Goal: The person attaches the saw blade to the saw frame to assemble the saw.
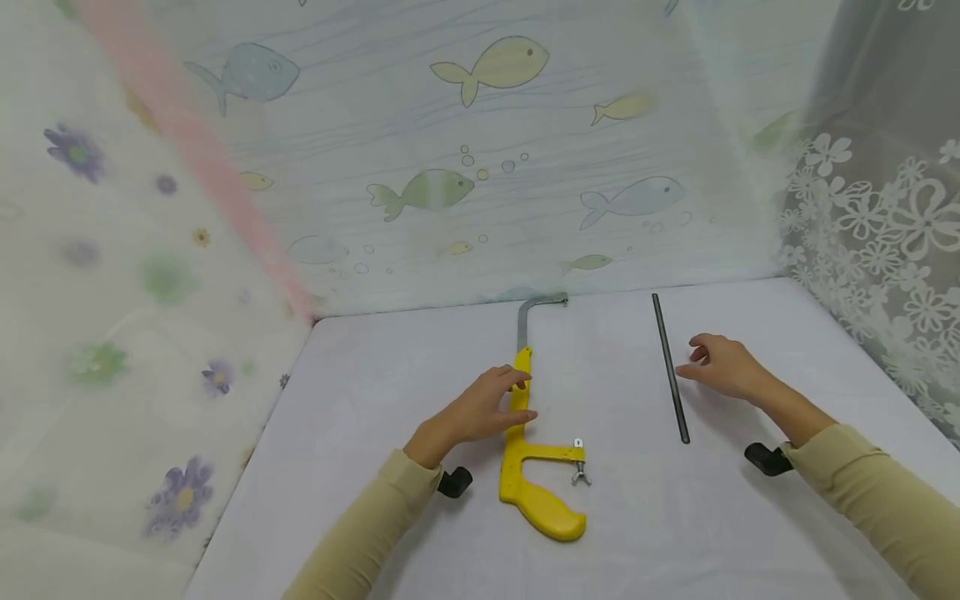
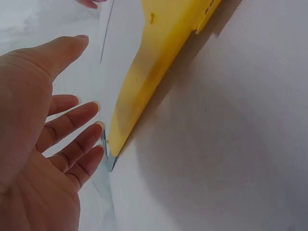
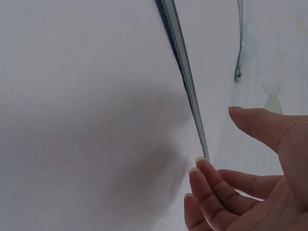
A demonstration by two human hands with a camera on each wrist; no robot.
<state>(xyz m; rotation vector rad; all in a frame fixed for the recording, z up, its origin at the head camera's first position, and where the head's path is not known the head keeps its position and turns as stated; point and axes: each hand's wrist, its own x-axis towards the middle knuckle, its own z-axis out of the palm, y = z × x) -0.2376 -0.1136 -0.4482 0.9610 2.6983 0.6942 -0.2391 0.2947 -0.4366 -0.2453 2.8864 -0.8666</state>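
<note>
A yellow hacksaw frame (image 1: 512, 479) lies flat on the white-covered table, its grey metal arm (image 1: 522, 323) bent at the far end and a wing nut (image 1: 581, 478) on its near bracket. No blade spans it. Over its middle hovers my left hand (image 1: 480, 407), thumb and fingers spread apart; in the left wrist view the fingers are clear of the yellow frame (image 2: 149, 72). To the right lies a thin dark hacksaw blade (image 1: 671, 371), finely toothed along one edge in the right wrist view. Just right of it my right hand (image 1: 723, 367) hangs with loosely bent fingers, holding nothing.
A fish-print curtain (image 1: 495, 167) rises along the table's back edge. Flowered fabric (image 1: 105, 358) bounds the left side, and white lace (image 1: 885, 217) the right. Black wrist mounts (image 1: 768, 460) sit under both sleeves. White tabletop (image 1: 615, 367) lies between frame and blade.
</note>
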